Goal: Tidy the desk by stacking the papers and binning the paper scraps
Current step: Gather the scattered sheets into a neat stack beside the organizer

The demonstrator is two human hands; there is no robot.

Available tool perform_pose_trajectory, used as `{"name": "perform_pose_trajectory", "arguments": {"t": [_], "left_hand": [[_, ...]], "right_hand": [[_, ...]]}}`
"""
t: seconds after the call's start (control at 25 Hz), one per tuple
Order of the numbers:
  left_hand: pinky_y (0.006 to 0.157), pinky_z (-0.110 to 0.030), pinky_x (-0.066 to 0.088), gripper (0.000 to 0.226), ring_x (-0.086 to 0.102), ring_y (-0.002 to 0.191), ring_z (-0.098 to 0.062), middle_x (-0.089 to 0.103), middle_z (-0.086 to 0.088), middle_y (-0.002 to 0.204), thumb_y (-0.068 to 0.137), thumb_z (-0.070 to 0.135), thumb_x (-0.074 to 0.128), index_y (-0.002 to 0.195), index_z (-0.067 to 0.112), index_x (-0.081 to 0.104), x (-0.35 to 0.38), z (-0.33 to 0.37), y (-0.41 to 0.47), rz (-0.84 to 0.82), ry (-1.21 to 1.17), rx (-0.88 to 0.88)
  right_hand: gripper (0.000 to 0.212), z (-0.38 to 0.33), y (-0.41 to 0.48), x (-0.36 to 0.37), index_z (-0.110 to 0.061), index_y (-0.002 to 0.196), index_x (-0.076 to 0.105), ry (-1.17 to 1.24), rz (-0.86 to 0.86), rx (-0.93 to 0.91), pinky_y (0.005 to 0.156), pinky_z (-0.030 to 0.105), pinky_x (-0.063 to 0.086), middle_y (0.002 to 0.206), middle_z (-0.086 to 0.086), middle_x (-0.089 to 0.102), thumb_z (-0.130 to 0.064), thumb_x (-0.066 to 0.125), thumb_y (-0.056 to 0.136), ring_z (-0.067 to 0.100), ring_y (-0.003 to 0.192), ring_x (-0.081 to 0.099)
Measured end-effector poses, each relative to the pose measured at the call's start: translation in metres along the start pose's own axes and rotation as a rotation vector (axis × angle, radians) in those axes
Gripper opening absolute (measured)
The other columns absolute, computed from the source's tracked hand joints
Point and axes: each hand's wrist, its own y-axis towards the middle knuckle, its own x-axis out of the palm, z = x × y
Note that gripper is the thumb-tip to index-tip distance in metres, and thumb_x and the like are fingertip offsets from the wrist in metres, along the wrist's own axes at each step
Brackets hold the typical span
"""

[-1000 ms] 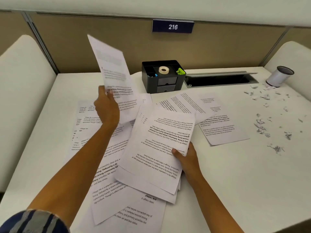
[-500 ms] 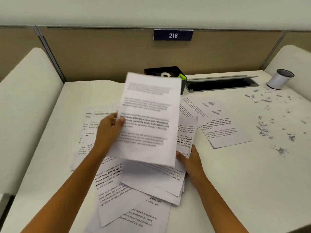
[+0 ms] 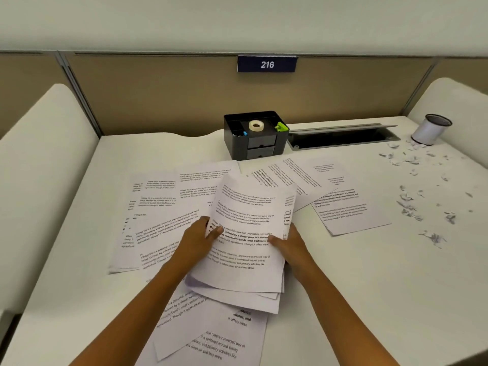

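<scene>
Head view, the only one. Holds a small stack of papers at the centre of the frame, far end lifted, near end resting on other pages. Grips its left edge with the left hand, thumb curled over the top page. Grips its right edge with the right hand, thumb likewise on top, fingers hidden beneath. Not squared yet: corners fanned out along the lower edge. Leaves loose sheets spread left of centre, more sheets right of centre, and overlapping pages between the forearms at the bottom of the frame. Leaves paper scraps scattered at the right edge, below a small white bin at upper right. Judged roughly midway through gathering, with no scrap cleared. Could go wrong in several ways. Could let the fanned lower pages slide out if lifted on so light an edge pinch. Could crease the bowed top page by squeezing inward. Could drag the pages beneath off the near edge of the desk with the forearms. Could brush or waft the scraps further by sweeping paper past the right side.
</scene>
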Motion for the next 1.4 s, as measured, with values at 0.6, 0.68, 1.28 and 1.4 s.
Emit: {"name": "perform_pose_trajectory", "arguments": {"t": [0.6, 0.68, 1.28, 1.4], "left_hand": [[0.054, -0.017, 0.054, 0.017, 0.069, 0.079, -0.005, 0.062, 0.018, 0.099, 0.092, 0.047, 0.044, 0.106, 0.038, 0.043, -0.058, 0.077, -0.033, 0.525, -0.523, 0.378], [0.056, -0.017, 0.054, 0.013, 0.067, 0.081, -0.003, 0.061, 0.026, 0.095, 0.092, 0.043, 0.044, 0.103, 0.038, 0.04, -0.065, 0.089, -0.041, 0.616, -0.548, 0.454], [0.057, -0.005, 0.044, 0.024, 0.059, 0.076, 0.004, 0.055, 0.02, 0.086, 0.097, 0.028, 0.041, 0.112, 0.009, 0.045, -0.06, 0.1, -0.053, 0.846, -0.552, 0.583], [0.061, -0.011, 0.05, 0.037, 0.063, 0.088, -0.008, 0.059, -0.002, 0.106, 0.096, 0.033, 0.043, 0.13, 0.024, 0.032, -0.071, 0.096, -0.052, 0.791, -0.546, 0.625]], "right_hand": [[0.042, -0.095, -0.039, 0.017, -0.04, 0.13, 0.03, 0.076, -0.023, -0.576, 0.077, 0.033, 0.059, 0.113, -0.021, 0.058, -0.027, 0.048, 0.095, 0.015, 0.101, 0.065], [0.041, -0.103, -0.044, 0.019, -0.051, 0.124, 0.03, 0.104, 0.034, -0.642, 0.071, 0.026, 0.06, 0.112, -0.024, 0.055, -0.037, 0.05, 0.091, 0.012, 0.099, 0.065], [0.018, -0.107, -0.051, 0.021, -0.044, 0.11, 0.044, 0.21, 0.177, -0.821, 0.062, 0.02, 0.055, 0.094, -0.023, 0.063, -0.04, 0.043, 0.092, 0.005, 0.087, 0.066], [0.025, -0.111, -0.052, 0.016, -0.038, 0.117, 0.037, 0.213, 0.212, -0.908, 0.069, 0.03, 0.056, 0.104, -0.006, 0.061, -0.032, 0.046, 0.094, 0.014, 0.09, 0.064]]}}
